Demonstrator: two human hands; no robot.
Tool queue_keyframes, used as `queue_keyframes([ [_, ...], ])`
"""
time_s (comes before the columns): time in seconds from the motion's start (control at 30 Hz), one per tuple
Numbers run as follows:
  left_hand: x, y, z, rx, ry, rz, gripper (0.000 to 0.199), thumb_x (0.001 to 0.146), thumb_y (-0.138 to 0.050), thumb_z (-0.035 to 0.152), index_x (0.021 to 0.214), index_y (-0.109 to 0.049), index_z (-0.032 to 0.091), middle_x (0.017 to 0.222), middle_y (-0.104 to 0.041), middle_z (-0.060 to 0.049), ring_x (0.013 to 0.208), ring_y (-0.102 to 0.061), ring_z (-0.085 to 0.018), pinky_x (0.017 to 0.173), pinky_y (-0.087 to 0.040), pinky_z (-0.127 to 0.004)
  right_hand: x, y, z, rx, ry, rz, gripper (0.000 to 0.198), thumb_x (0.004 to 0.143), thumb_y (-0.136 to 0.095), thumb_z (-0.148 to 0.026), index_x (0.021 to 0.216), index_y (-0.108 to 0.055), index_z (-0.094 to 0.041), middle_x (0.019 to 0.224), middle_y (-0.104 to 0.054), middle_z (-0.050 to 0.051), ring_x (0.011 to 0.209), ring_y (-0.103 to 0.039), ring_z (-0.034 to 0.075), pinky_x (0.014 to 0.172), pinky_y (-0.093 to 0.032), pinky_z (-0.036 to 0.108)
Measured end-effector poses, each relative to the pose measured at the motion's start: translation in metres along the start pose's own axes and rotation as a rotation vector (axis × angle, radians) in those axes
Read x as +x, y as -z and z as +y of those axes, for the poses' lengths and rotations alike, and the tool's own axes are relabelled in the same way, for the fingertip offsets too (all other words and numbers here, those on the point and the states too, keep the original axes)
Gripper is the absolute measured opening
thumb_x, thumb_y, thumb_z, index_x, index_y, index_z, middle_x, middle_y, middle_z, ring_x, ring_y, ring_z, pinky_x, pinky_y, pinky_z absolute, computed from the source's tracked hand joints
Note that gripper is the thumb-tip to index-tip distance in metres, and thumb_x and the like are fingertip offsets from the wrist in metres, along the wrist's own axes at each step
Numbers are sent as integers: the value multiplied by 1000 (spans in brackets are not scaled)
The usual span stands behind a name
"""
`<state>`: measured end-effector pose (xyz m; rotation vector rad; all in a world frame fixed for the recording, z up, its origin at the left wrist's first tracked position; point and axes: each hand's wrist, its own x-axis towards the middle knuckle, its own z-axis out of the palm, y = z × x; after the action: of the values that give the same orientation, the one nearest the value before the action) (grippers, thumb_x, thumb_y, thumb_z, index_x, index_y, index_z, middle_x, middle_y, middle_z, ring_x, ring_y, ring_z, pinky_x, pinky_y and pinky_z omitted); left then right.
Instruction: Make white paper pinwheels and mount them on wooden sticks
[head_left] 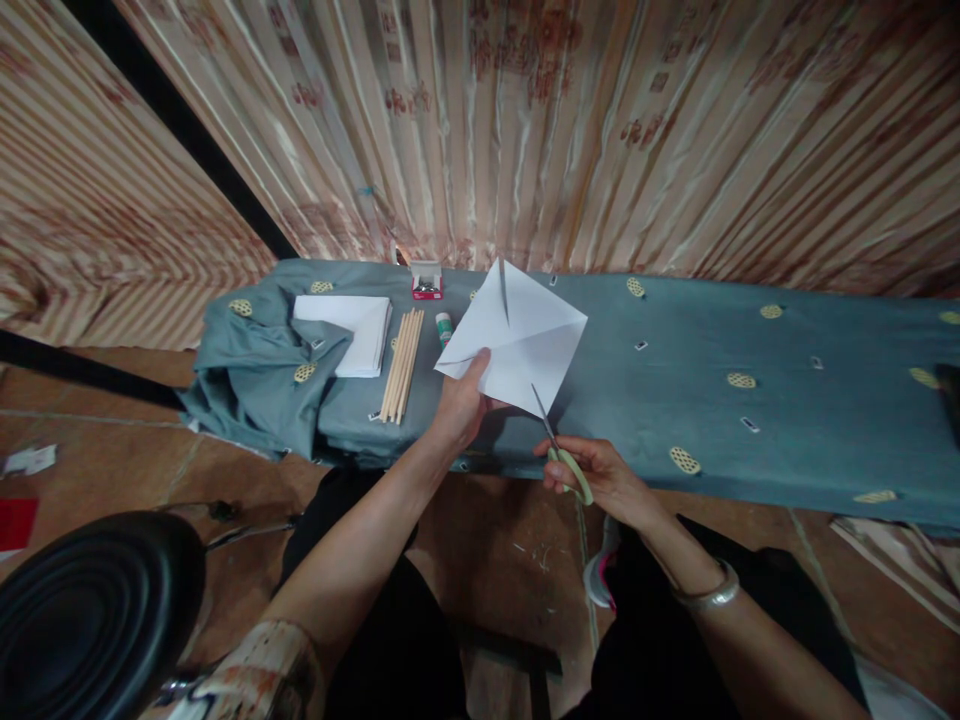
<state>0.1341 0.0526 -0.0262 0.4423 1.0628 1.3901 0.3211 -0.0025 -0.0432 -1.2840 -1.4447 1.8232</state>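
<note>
Two bare hands are working over one desk (675, 380) in the head view, and one sheet of white paper (525, 335) is spreading between them. The left hand (463, 400) is pinching the sheet by its near left side, the thumb lying on top and the fingers going underneath. The right hand (600, 470) is curling around the pale green handles of one pair of scissors (576, 478), whose blades are pointing away from the person and meeting the sheet near its closest corner.

The sheet is lying just beyond the left hand and ahead of the right, held up above the desk, one corner pointing away. A narrow dark slit is running inward from that far corner, and faint creases are crossing the middle.

Left of the sheet, one tube with a green label (444, 328) is partly hiding behind the paper's edge. Next to it, one bundle of wooden sticks (402, 368) is lying side by side; they are overlapping too closely for a sure count, perhaps about six. One pile of folded white paper (367, 340) is resting farther left, and one small red box (427, 285) is standing open behind the sticks.
</note>
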Motion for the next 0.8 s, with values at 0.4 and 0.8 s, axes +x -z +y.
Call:
queue_keyframes([
  [0.4, -2, -1, 0, 18, -11, -10, 29, 85, -63, 26, 113, -60, 17, 88, -68, -3, 65, -60, -12, 58, -55, -24, 1, -3, -4, 3, -32, 33, 49, 61, -79, -58, 87, -68, -17, 61, -63, -1, 52, -55, 10, 52, -47, 24],
  [0.8, -5, -4, -3, 25, 32, 6, 31, 83, -66, 27, 112, -60, 17, 84, -68, -2, 65, -61, -13, 65, -56, -28, 1, -4, -6, -1, -14, 61, 46, 61, -80, -56, 84, -67, -18, 58, -64, -1, 51, -54, 10, 51, -46, 24],
])
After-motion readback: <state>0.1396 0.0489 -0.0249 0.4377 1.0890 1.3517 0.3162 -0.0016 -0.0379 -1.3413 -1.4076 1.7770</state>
